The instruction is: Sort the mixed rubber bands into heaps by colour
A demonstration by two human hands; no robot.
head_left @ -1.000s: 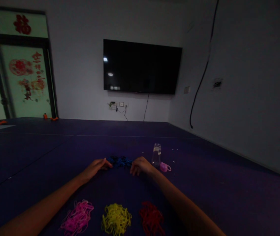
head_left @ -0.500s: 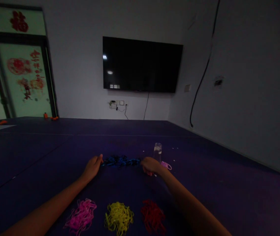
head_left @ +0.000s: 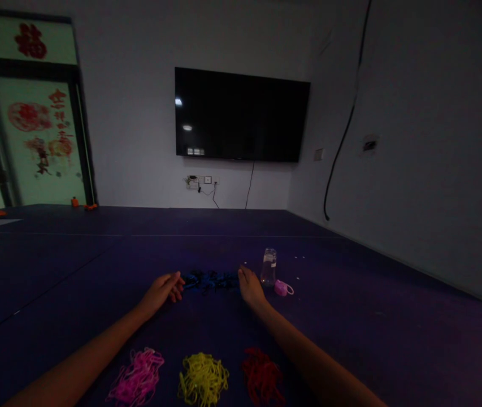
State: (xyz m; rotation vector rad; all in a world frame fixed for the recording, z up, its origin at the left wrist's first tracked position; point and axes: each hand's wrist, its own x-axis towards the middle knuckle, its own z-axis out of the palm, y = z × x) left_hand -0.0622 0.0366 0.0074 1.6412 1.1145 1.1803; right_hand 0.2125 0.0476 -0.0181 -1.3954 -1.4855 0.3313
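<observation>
Blue rubber bands point(head_left: 209, 280) lay in a loose pile on the purple table point(head_left: 372, 305), beyond the pink point(head_left: 135, 380), yellow point(head_left: 202, 380) and red point(head_left: 263, 380) heaps. We bracketed the pile: left hand point(head_left: 162, 290) and right hand point(head_left: 249, 287) rested half-open at its ends, touching but gripping nothing, as if to gather it.

Clear plastic bottle point(head_left: 268, 267) upright on dark purple table point(head_left: 393, 316), small pink cap-like item point(head_left: 282, 288) just beside it. Near edge: pink band pile point(head_left: 137, 380), yellow band pile point(head_left: 202, 378), red band pile point(head_left: 261, 375) in a row. Black wall TV point(head_left: 241, 115), outlet strip point(head_left: 200, 180) below, black cable point(head_left: 342, 135) on right wall, red decals on window point(head_left: 37, 127).
</observation>
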